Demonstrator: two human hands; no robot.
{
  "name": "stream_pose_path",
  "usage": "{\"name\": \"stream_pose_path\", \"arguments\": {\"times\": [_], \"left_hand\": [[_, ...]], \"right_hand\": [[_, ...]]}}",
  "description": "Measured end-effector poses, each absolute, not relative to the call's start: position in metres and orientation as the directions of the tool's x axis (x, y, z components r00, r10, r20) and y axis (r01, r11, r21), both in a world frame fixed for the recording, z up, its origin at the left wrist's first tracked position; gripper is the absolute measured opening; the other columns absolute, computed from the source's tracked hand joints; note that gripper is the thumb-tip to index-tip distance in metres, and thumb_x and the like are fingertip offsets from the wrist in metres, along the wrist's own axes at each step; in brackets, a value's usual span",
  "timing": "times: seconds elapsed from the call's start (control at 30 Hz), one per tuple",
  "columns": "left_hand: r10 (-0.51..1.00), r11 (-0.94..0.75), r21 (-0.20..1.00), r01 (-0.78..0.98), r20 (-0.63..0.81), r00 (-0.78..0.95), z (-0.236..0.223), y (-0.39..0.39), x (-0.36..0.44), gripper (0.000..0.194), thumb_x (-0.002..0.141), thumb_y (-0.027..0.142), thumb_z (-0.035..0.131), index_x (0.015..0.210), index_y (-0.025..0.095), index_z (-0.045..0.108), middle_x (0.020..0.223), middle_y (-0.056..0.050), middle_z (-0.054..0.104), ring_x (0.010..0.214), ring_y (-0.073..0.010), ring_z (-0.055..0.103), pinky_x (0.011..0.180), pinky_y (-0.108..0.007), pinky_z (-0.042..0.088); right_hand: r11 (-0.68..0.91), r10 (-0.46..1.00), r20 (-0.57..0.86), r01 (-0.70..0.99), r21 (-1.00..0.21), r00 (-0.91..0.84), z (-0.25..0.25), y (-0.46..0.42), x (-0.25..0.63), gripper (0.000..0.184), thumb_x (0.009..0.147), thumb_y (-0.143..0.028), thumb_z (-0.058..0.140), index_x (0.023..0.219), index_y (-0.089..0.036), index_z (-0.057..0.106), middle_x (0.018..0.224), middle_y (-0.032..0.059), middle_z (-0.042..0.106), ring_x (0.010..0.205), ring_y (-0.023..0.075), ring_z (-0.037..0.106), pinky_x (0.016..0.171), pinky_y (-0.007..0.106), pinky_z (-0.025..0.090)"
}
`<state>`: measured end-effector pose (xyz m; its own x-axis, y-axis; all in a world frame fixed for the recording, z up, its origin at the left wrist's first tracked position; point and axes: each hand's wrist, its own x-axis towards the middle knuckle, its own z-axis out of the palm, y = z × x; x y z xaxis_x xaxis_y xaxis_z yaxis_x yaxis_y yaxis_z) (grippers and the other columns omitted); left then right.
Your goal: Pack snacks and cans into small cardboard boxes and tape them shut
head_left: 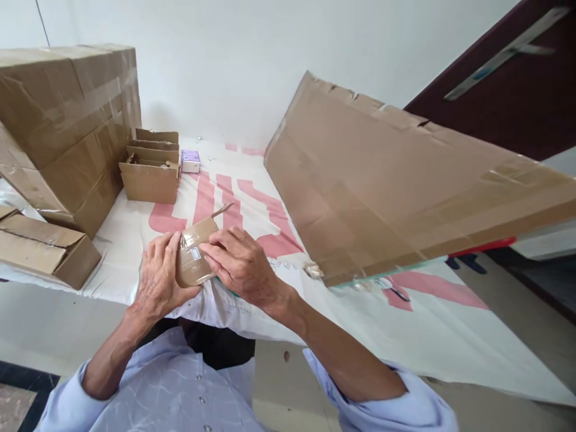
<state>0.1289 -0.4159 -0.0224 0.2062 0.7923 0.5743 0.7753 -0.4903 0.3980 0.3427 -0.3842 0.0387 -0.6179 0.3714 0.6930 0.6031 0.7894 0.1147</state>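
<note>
A small brown cardboard box (185, 271) lies in front of me near the table's edge. Shiny clear tape runs over its top, and a small white label with a blue border (195, 253) sits there. My left hand (158, 273) grips the box along its left side, thumb at the near edge. Over the box's right side, my right hand (243, 262) has thumb and fingers pinched together close to the label. Whatever is between those fingertips is hidden. One narrow cardboard flap (222, 210) sticks up at the far right corner of the box.
Large taped cartons (90, 120) are stacked at the left, with a long closed carton (45, 246) before them. An open carton (150, 183) stands beside a purple-and-white packet (191, 161). A big cardboard sheet (382, 186) leans at right; scissors (396, 291) lie by its lower edge.
</note>
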Motion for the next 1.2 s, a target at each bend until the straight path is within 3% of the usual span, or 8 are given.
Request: {"name": "stream_pose_path", "arguments": {"times": [0.33, 1.2], "left_hand": [[0.795, -0.462, 0.394, 0.794, 0.582, 0.174, -0.025, -0.417, 0.138, 0.11, 0.069, 0.035, 0.087, 0.161, 0.016, 0.031, 0.149, -0.023, 0.053, 0.135, -0.0451, 0.053, 0.112, -0.063, 0.047], [0.831, -0.427, 0.422, 0.8, 0.531, 0.164, -0.021, -0.421, 0.143, 0.108, 0.07, 0.034, 0.086, 0.162, 0.018, 0.031, 0.151, -0.024, 0.054, 0.136, -0.0458, 0.053, 0.107, -0.061, 0.048]], "right_hand": [[0.724, 0.423, 0.6, 0.652, 0.228, -0.679, 0.033, -0.382, 0.333, 0.02, 0.106, -0.012, 0.058, 0.108, -0.019, 0.076, 0.096, 0.0075, 0.074, 0.092, 0.024, 0.056, 0.081, 0.04, 0.039], [0.689, 0.49, 0.581, 0.697, 0.198, -0.65, 0.03, -0.377, 0.326, 0.025, 0.105, -0.01, 0.056, 0.086, -0.02, 0.067, 0.084, 0.0061, 0.068, 0.085, 0.0229, 0.056, 0.077, 0.036, 0.041]]}}
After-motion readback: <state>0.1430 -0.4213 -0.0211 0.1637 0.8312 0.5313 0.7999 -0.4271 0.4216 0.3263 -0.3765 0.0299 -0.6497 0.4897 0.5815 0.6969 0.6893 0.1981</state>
